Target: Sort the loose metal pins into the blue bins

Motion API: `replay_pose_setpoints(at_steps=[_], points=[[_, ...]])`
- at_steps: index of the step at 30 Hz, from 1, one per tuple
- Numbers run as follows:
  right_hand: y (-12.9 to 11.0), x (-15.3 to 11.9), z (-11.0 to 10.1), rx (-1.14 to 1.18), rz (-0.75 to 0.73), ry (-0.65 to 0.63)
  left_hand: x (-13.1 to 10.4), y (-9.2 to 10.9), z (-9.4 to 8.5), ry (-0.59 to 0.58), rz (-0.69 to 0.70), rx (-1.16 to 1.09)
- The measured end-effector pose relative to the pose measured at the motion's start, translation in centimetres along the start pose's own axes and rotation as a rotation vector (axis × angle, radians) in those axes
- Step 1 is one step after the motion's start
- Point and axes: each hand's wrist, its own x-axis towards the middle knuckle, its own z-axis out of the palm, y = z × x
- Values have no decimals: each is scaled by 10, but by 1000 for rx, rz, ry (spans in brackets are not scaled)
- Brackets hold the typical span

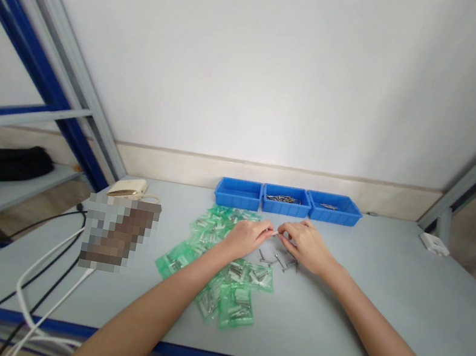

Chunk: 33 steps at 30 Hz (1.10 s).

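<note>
Above the bench [390, 254], left hand [250, 236] and right hand [308, 242] share a closed fingertip grip on a small white piece [274, 233], probably light, stiff and fiddly; its ends seem best to pinch.

Impossible to read any text, label, brand, number or sign, whether on the green bags [238, 308] left of the grip, the blue bins [284, 207] just beyond it, or the pixelated patch [119, 237] well to its left.
</note>
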Motion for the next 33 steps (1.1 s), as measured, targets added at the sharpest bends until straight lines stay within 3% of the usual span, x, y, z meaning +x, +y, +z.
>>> replay_pose_setpoints(at_steps=[9, 33], points=[[4, -1, 7, -35, 6, 70, 0, 2, -2, 6, 27, 47], [3, 0, 6, -31, 13, -28, 0, -1, 1, 18, 65, 70]])
